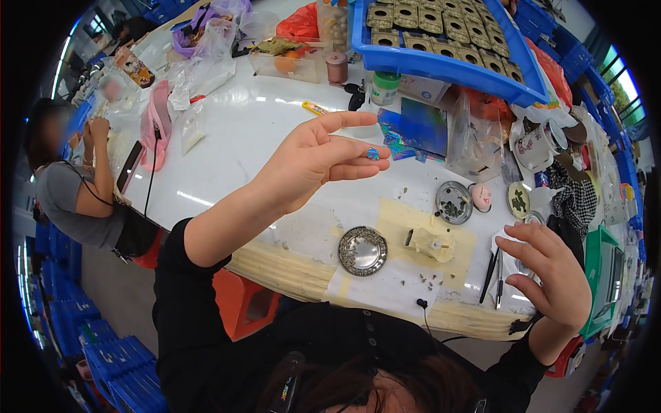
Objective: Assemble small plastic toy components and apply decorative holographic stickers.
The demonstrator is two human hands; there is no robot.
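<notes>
Head view: on the white table [234, 138], a round metal dish [363, 251] and cream block [430, 244] lie beyond slim tools [500, 282] near the right hand [549, 272], its fingers spread wide; the left hand [310, 155] covers some tabletop. At its fingertips sits a tiny, shiny blue piece [372, 153], pinched or merely resting, I cannot tell; direction and long axis are indistinct.

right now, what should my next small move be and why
Probably lower the open right hand to the slim, straight black tool lying nearby: nothing shows in that hand, while the left hand has a small, shiny blue piece at its fingertips.
</notes>
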